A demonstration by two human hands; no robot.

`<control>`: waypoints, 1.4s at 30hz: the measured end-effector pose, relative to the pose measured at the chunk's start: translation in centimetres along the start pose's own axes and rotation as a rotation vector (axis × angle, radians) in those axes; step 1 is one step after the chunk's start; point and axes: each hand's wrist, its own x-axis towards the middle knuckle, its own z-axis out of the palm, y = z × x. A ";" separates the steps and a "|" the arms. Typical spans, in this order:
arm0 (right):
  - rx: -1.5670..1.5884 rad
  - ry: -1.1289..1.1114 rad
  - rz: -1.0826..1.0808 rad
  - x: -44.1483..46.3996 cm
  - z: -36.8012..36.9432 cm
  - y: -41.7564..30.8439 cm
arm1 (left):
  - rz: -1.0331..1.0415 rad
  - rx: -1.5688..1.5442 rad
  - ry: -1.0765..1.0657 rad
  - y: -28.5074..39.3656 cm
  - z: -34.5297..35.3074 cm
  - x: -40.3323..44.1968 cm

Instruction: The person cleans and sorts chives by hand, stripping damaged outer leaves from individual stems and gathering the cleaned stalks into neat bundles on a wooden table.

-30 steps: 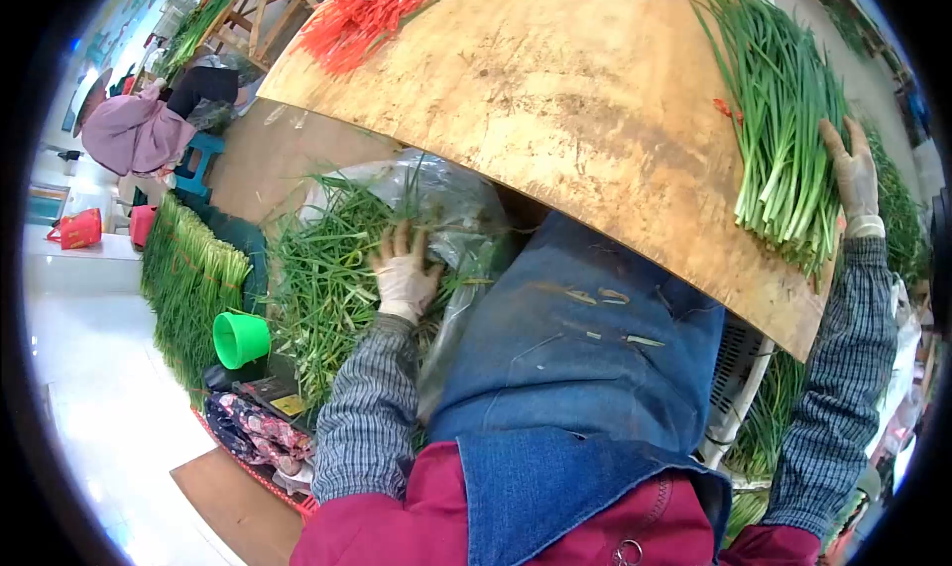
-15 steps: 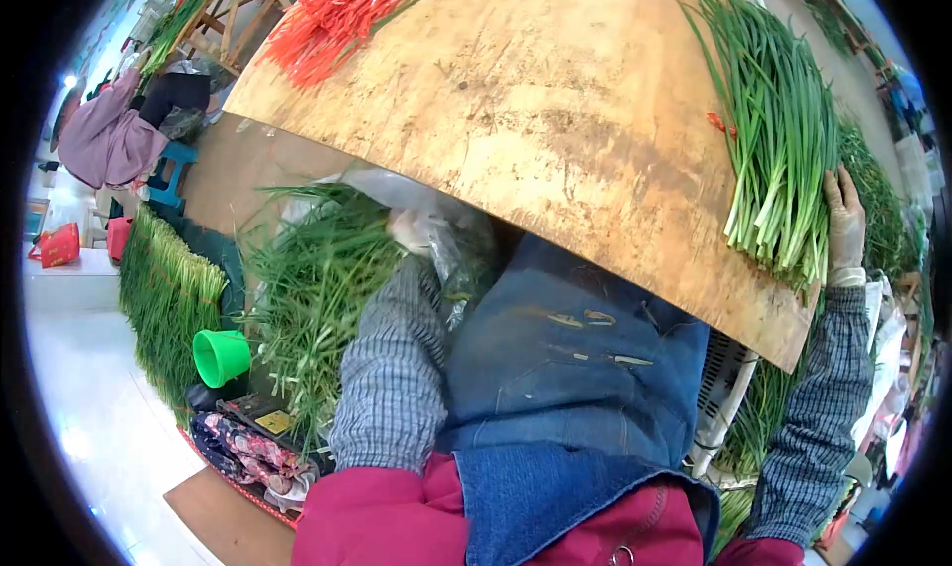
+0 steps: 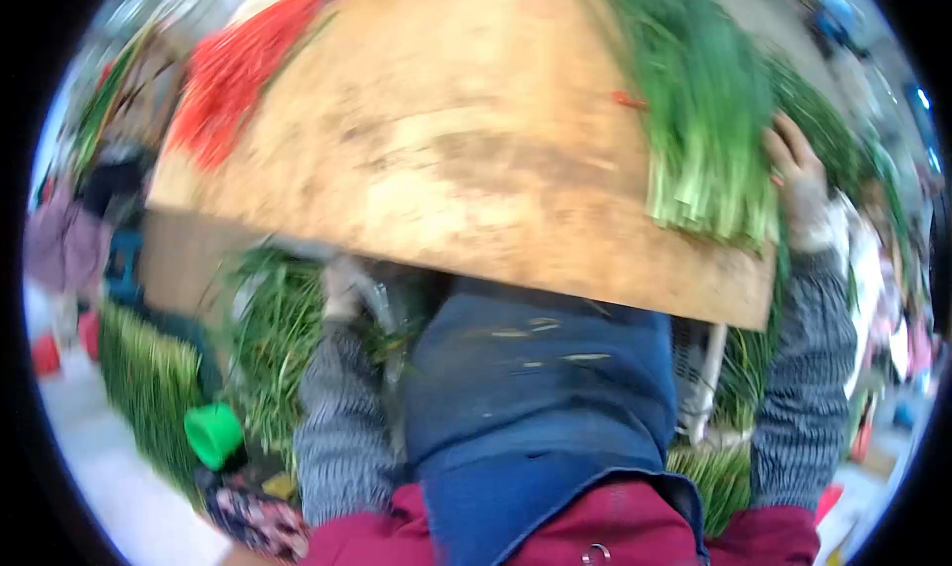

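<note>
A bundle of green chives (image 3: 699, 130) with pale cut stems lies on the right of the wooden board (image 3: 446, 160). My right hand (image 3: 798, 179), in a pale, thin-looking glove, is at the board's right edge beside the bundle. Its fingers are stretched out and slightly apart, with nothing seen in them. Below the board's left front edge, my left hand (image 3: 344, 286) is beside a heap of loose greens (image 3: 273, 338) and a clear plastic bag (image 3: 382, 303). Blur and the bag hide its fingers.
Red ties (image 3: 233, 85) lie at the board's far left. More chives (image 3: 149, 383) stand on the left near a green bucket (image 3: 213, 435). Other greens (image 3: 813, 115) lie beyond the board's right side. A person in a mauve top (image 3: 64, 239) is at far left.
The whole view has swung and blurred, with the board appearing further left and less tilted. My right hand stays by the chives, its fingers spread more. My left hand remains beneath the board edge.
</note>
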 end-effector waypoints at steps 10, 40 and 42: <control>0.367 0.555 0.004 -10.1 -14.1 6.8 | -0.296 -0.269 0.271 2.1 -5.7 -8.7; -0.901 -0.081 0.847 -34.3 -14.1 40.4 | 0.463 -0.541 -0.323 34.9 -8.0 -15.5; -0.808 -0.098 0.911 -33.5 -15.3 39.4 | 0.500 -0.562 -0.335 34.6 -7.4 -15.3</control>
